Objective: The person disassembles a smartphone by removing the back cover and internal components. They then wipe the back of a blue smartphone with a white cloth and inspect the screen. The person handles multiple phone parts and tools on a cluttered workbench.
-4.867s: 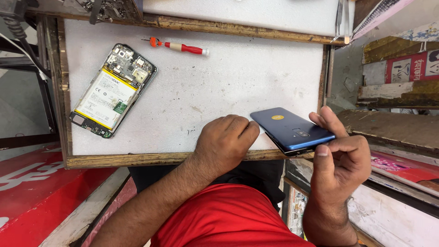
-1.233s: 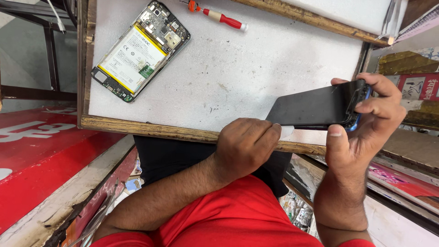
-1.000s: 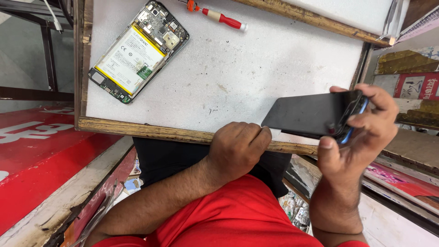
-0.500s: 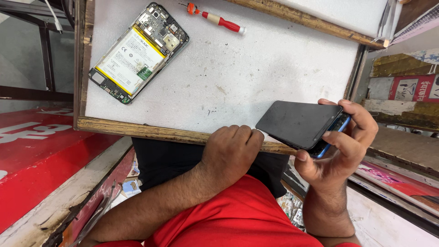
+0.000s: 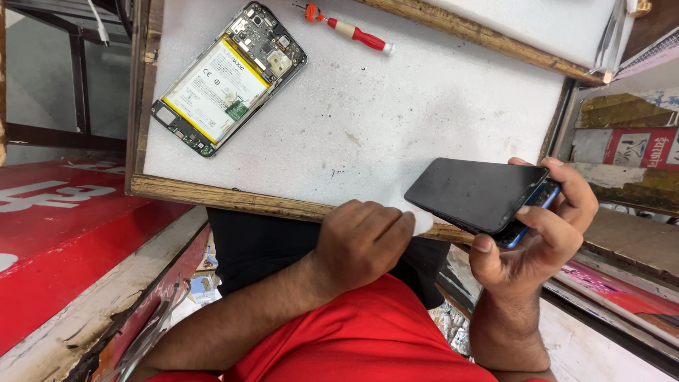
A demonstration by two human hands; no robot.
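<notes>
Glossy black phone (image 5: 472, 192), rough wooden tray rim (image 5: 233, 200)

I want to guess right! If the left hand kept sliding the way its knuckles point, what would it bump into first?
Probably the dark phone held in the right hand. The left hand pinches a small white piece already at the phone's near edge, though depth is unclear.

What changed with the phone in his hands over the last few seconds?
The right hand turned the phone over: its blue back faced up, now the dark screen does. The left hand, gripping a small white pick, stayed at the phone's near edge. The opened phone and red screwdriver lie unmoved.
</notes>
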